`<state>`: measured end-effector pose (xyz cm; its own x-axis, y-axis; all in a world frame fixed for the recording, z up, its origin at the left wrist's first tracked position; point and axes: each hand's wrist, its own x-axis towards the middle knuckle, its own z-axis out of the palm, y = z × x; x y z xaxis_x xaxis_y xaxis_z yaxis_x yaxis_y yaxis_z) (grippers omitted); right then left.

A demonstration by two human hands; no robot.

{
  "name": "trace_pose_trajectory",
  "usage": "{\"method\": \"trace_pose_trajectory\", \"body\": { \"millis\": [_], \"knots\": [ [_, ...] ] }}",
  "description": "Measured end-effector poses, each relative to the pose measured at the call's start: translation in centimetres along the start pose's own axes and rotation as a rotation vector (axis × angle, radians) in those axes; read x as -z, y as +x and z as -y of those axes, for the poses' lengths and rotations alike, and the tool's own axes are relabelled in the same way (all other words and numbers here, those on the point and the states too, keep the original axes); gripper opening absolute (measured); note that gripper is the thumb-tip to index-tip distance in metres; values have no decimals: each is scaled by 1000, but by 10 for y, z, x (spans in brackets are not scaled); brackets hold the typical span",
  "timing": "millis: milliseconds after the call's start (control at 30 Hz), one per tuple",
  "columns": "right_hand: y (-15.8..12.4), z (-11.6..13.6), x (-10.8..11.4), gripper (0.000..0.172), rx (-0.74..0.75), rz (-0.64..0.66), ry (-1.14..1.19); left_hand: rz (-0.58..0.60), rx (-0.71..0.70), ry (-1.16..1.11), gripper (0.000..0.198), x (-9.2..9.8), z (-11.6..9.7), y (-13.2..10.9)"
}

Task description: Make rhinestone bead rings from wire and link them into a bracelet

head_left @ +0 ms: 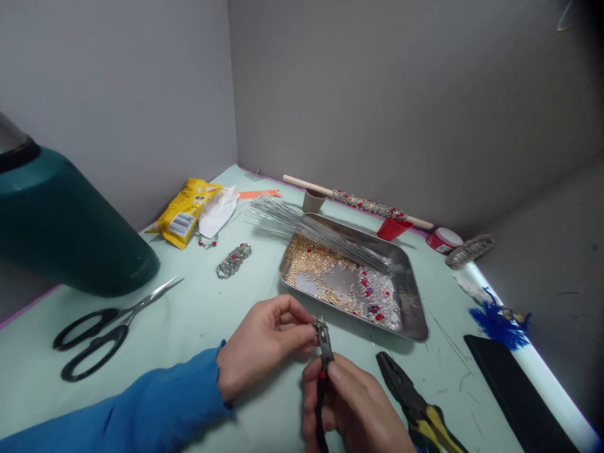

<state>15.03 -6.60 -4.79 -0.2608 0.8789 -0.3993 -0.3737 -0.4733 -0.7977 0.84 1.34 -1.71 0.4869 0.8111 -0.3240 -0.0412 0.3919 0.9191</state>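
My left hand (268, 343), in a blue sleeve, pinches a small wire piece (317, 327), too small to make out fully. My right hand (361, 402) is closed around small pliers (324, 352) with dark handles and a red band. Their jaws meet the wire piece at the left fingertips. Just beyond both hands lies a metal tray (419, 314) of gold, clear and red beads, with a bundle of thin wires (321, 229) resting across it. Larger pliers (415, 402) with yellow and black handles lie right of my right hand.
Black-handled scissors (116, 327) and a large green bottle (70, 220) are at left. A yellow packet (186, 211) and a beaded wire chain (234, 260) lie further back. A stick (306, 184) wound with beaded wire rests across two cups. Blue tassels (500, 321) and a black bar (514, 390) are at right.
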Motion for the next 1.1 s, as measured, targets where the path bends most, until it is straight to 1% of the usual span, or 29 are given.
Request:
{"method": "trace_pose_trajectory", "body": {
  "millis": [100,167,300,367,433,500,633,700,833,967,1033,1100],
  "knots": [
    [2,-3,2,36,-7,15,-15,16,-25,24,15,-2,5,-1],
    [3,-1,2,40,18,-4,-67,49,-2,3,15,-3,5,-1],
    [0,9,-1,41,112,-77,-362,72,-4,-41,17,-5,2,-2],
    [-2,12,-2,40,109,-73,-449,73,-25,-21,16,-4,1,-2],
    [-4,12,-2,41,55,-55,-452,88,-27,27,15,-3,0,-2],
    [-4,11,-2,42,14,-64,-417,115,-24,82,18,-2,-1,-2],
    [-4,10,-4,42,52,-93,-367,251,2,114,23,-1,-3,-5],
    [-4,12,-5,42,69,-91,-376,290,7,89,23,0,-3,-6],
    [-5,18,-6,44,77,-63,-460,308,-30,10,24,1,-3,-7],
    [-6,18,-5,44,96,-75,-551,324,-63,-13,21,1,-4,-9],
    [-7,18,-4,42,150,-107,-608,305,-76,-8,20,0,-5,-10],
    [-8,19,-5,38,247,-155,-668,287,-74,2,20,0,-5,-10]
  ]
}}
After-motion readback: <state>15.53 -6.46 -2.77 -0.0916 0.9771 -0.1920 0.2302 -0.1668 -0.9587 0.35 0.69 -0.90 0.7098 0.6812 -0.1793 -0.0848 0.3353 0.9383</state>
